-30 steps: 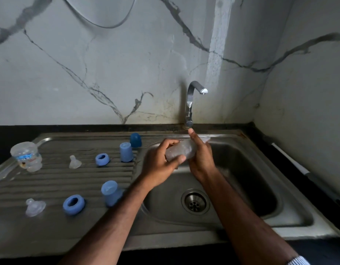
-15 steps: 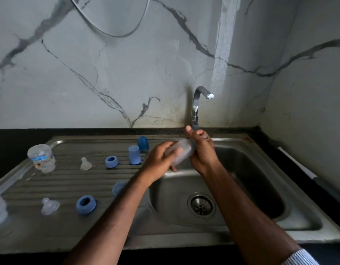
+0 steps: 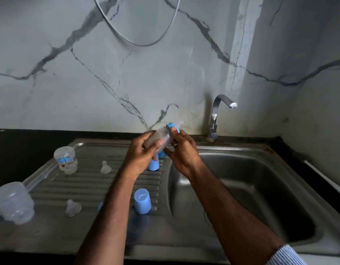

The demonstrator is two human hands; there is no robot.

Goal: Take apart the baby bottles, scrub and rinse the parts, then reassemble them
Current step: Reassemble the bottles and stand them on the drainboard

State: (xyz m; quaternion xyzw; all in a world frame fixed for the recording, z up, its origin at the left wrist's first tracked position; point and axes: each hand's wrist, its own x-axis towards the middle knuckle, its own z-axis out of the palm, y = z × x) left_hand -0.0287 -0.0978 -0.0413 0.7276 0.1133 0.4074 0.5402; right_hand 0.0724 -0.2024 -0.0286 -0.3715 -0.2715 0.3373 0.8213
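Stainless steel sink with ribbed drainboard is carrying the loose parts; chrome tap is not running.

I'm holding the clear plastic baby bottle over the seam between drainboard and basin. Left hand is wrapping the body, fingers curled round it. Right hand is pinching the blue screw ring at the neck, clear teat poking out beyond it.

Handling, my read: light, stiff shell, probably wet, so slippery. Grip the body mid-barrel, torque only at the ring; the soft teat gives no purchase.

On the drainboard: another clear bottle at far left, small labelled water bottle, blue plastic cap, two clear silicone teats.
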